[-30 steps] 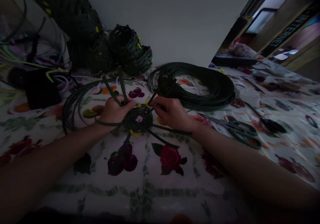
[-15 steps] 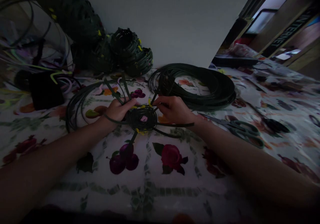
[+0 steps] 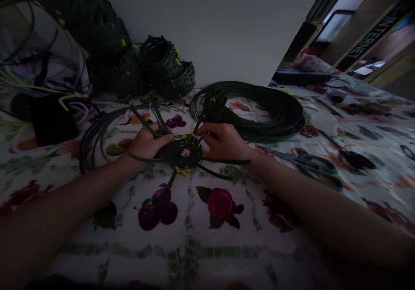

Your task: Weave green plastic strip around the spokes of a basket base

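Observation:
A small round woven base [image 3: 183, 162] of dark green strips lies on the floral tablecloth, with a pinkish piece [image 3: 185, 152] at its centre. Bits of yellow strip [image 3: 180, 170] show on its near and far edges, and loose green ends stick out around it. On the far left edge, my left hand [image 3: 149, 142] is closed around the base and strips, thumb on top. Opposite, my right hand [image 3: 220, 139] pinches a dark green strip [image 3: 198, 123] beside a yellow piece at the far right edge. The exact fingertip grip is partly hidden.
Behind the hands lies a thick coil of dark green strip [image 3: 275, 108]; a thinner coil [image 3: 89, 138] is at left. Finished-looking woven baskets [image 3: 167, 67] stand against the white wall. Green-handled scissors [image 3: 319, 167] rest beside my right forearm. A black object [image 3: 53, 119] sits far left.
The view has shifted slightly, so most things sit a little further left. Both hands keep their hold on the woven base and strip, with hardly any movement.

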Motion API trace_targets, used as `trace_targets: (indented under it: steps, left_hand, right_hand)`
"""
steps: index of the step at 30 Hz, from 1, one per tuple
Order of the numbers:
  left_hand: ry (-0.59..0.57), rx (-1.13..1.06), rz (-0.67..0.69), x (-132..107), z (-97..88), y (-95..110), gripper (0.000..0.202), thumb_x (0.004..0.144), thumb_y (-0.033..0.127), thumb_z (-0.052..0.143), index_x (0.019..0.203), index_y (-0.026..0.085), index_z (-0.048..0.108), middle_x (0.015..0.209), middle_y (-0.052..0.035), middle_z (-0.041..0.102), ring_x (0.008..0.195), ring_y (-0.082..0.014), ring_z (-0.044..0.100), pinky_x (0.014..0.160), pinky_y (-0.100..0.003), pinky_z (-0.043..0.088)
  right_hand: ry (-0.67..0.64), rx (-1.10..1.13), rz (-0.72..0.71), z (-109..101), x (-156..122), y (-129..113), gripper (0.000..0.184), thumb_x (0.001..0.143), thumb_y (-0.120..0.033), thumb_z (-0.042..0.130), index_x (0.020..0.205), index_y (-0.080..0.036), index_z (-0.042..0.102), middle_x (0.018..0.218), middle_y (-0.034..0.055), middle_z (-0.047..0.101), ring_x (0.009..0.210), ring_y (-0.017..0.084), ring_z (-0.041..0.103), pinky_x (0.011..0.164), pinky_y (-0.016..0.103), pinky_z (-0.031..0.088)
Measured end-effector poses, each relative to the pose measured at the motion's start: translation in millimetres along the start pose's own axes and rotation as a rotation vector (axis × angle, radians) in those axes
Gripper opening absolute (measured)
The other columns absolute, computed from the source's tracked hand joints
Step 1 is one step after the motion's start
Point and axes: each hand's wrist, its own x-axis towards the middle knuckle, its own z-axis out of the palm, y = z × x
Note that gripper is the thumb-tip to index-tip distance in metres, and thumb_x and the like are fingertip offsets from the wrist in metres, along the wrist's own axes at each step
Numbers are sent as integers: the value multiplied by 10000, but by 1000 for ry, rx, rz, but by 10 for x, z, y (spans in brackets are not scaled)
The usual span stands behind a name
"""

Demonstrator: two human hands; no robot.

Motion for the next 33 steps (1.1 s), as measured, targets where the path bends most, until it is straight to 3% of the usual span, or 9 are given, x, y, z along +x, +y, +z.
trace_targets:
  steps: [6, 11, 14, 21, 25, 30, 33]
  left_hand:
    - [-25, -170, -80, 15, -2, 5, 251, 719, 404, 779, 723, 198, 634, 668, 7, 634, 590, -160, 617, 541, -271, 501]
    - [-68, -337, -109, 54, -21, -9, 300, 747, 457, 768, 796, 181, 659, 732, -13, 660, 622, -166, 639, 535, -273, 523]
    - [-96, -301, -117, 40, -26, -12, 329, 764, 495, 746, 842, 184, 675, 744, -13, 659, 628, -171, 637, 540, -277, 518]
    - [-177, -78, -36, -36, -18, 10, 324, 696, 424, 814, 937, 233, 715, 917, -22, 739, 860, -227, 695, 752, -306, 547]
    - [-108, 59, 12, -54, -3, 77, 250, 692, 430, 795, 814, 227, 716, 844, -32, 747, 850, -258, 699, 740, -329, 541]
    - [-62, 125, 97, -59, 11, 115, 251, 728, 451, 761, 885, 255, 760, 978, -49, 763, 965, -290, 694, 845, -370, 543]
    - [-8, 129, 106, -67, 19, 124, 222, 719, 439, 769, 830, 247, 764, 941, -52, 768, 938, -294, 702, 847, -380, 551]
  right_hand:
    - [41, -44, -11, -6, -21, -27, 260, 863, -140, 504, 981, -150, 736, 815, 43, 726, 666, 135, 602, 644, 241, 398]
    - [94, -131, -34, -55, -54, -108, 282, 903, -162, 480, 1058, -146, 715, 910, 80, 737, 776, 174, 660, 699, 251, 422]
    - [65, -170, -24, -70, -59, -135, 289, 908, -157, 472, 1082, -155, 702, 956, 86, 740, 839, 195, 679, 720, 251, 434]
    - [60, -124, -59, -35, -71, -159, 266, 921, -172, 473, 1063, -155, 697, 945, 79, 740, 840, 186, 688, 731, 244, 448]
    - [56, -85, -69, -3, -83, -168, 265, 931, -181, 466, 1062, -156, 695, 936, 75, 740, 830, 178, 686, 733, 243, 448]
    - [68, -31, -58, 5, -68, -152, 257, 928, -194, 481, 1051, -140, 701, 905, 79, 736, 779, 167, 669, 698, 241, 432]
    - [69, 11, -58, -12, -40, -140, 247, 918, -180, 488, 1033, -134, 701, 834, 61, 715, 690, 141, 617, 661, 239, 405]
